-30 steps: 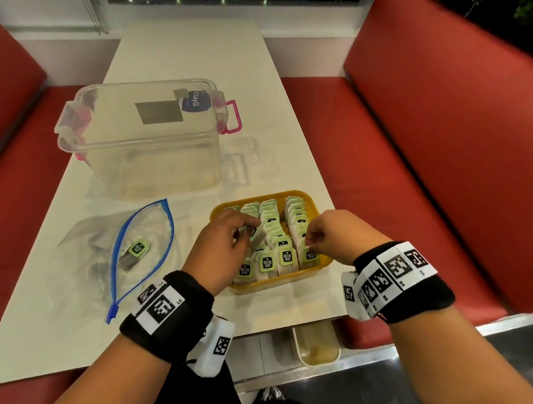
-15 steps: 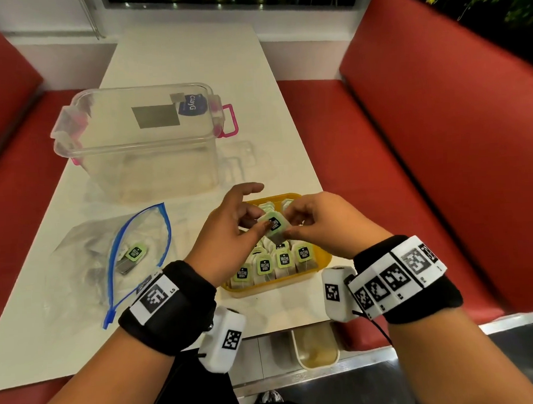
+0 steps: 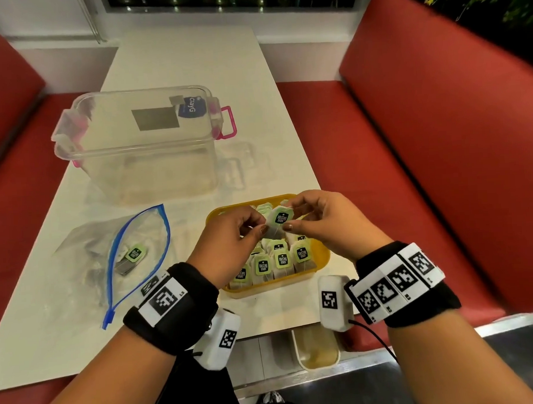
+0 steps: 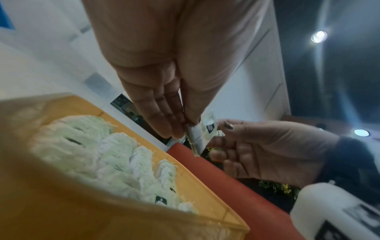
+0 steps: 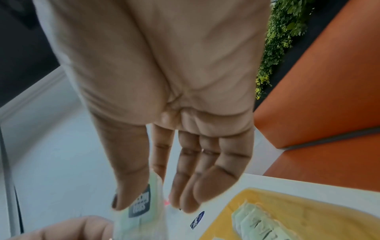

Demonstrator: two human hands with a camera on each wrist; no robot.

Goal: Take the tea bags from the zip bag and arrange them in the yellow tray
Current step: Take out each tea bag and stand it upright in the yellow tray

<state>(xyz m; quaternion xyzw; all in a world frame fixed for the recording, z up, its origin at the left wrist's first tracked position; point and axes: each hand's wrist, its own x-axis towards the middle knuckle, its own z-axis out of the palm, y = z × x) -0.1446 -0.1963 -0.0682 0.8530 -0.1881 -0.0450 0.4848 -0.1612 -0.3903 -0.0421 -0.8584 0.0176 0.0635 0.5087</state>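
A tea bag with a green and black tag [image 3: 277, 222] hangs above the yellow tray [image 3: 322, 254], pinched from both sides. My left hand [image 3: 230, 237] holds its left edge between thumb and fingers [image 4: 174, 123]. My right hand [image 3: 321, 217] pinches its right side, thumb on the tag [image 5: 141, 203]. The tray holds several rows of tea bags [image 3: 271, 262] standing on edge. The clear zip bag with a blue seal [image 3: 133, 253] lies open on the table to the left, with one tea bag [image 3: 135, 252] inside.
A clear plastic box with pink latches [image 3: 140, 140] stands behind the zip bag and tray. The white table [image 3: 186, 61] runs between red benches [image 3: 424, 134]. The tray sits near the table's front right corner.
Both hands rose out of the tray with one tea bag between them and now hold it slightly higher and farther back over the tray.
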